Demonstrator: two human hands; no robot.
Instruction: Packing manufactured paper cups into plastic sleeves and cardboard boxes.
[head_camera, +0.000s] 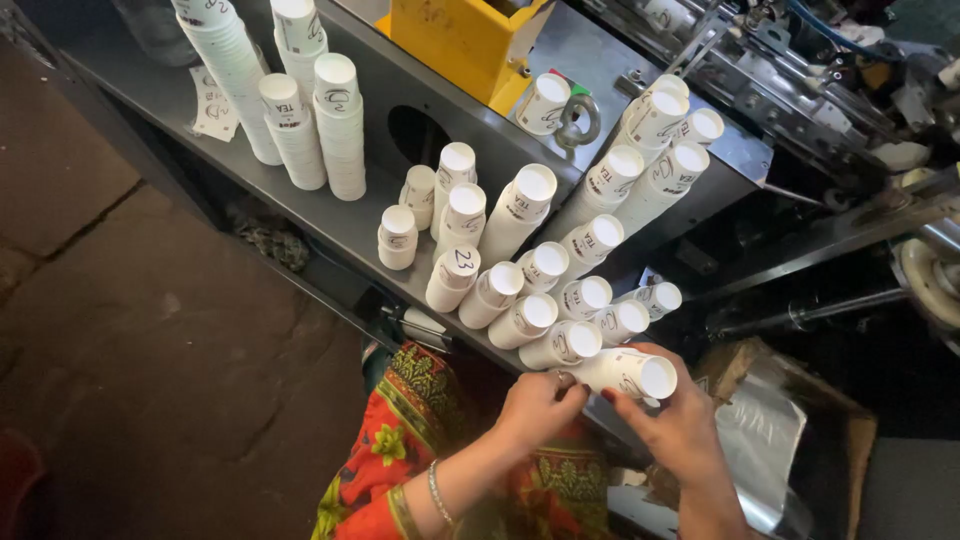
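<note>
Your left hand (537, 405) is curled around the lower end of a short stack of white paper cups (628, 374), fingers closed on it, a ring on one finger and a thin silver bangle (436, 494) at the wrist. Your right hand (680, 425) grips the same stack from the other side, its fingertips (622, 398) pressed against the cup wall just below the rim. You hold the stack tilted, nearly on its side, with its closed white bottom facing up and to the right, just off the near edge of the grey metal shelf (350, 215).

Beside your hands, more short stacks of white paper cups (545, 300) stand crowded together along that near edge, leaning toward you, some with black handwriting on their bottoms. Taller leaning stacks (650, 150) rise behind them toward the shelf's right end. Four tall upright stacks (290, 100) stand well apart at the far left corner. At the back of the shelf sits a yellow metal box (465, 40), and to its right a machine of grey metal parts (800, 80). A crumpled silver foil sheet (760, 440) lies below, just right of your right hand.
</note>
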